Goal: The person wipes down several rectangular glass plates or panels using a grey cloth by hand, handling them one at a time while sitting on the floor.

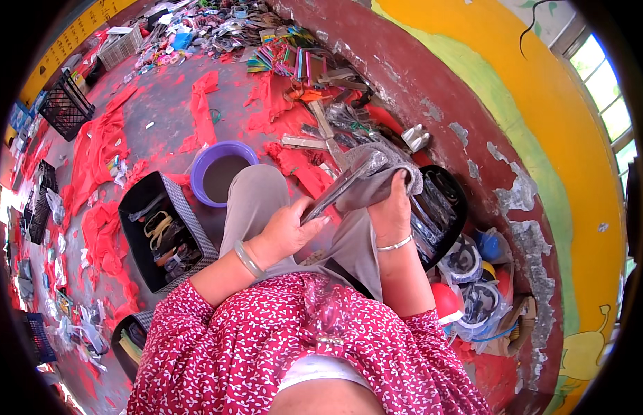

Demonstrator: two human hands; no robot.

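Your left hand (285,230) is pinching a dark flat item (346,185) at your 12 o'clock; right hand (392,213) has grey cloth (385,187) bunched against its far end. Black bin (462,211) at 1:30, purple basin (198,169) at 11.

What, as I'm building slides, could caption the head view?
Left hand holds a slim dark item; right hand holds grey cloth.

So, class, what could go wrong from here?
The slim dark item, held by the left hand against the grey cloth in the right hand, might slip. The left knee appears close to the purple basin of murky liquid, so a shift could tip it. Red strips on the floor might trip someone.
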